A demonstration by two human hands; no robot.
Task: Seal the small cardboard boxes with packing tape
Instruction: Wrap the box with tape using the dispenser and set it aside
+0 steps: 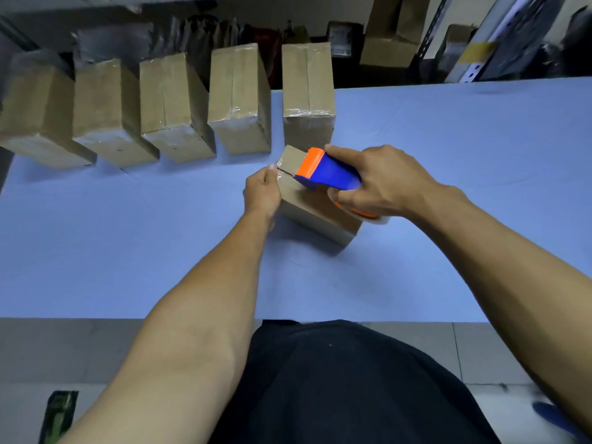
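Observation:
A small cardboard box (315, 216) lies on the blue table (128, 235), a little right of centre. My right hand (381, 181) grips a blue and orange tape dispenser (323, 171) held over the box's top; its clear tape roll (374, 217) shows below my palm. My left hand (261, 192) pinches the free end of clear tape (282, 168) at the box's far left corner, fingers closed on it. Most of the box's top is hidden by the dispenser and my hands.
Several taped cardboard boxes (237, 100) stand in a row along the table's far left edge. Behind the table are shelves with more cartons (390, 30) and dark wrapped goods. The near table edge (224, 318) runs just in front of my black shirt.

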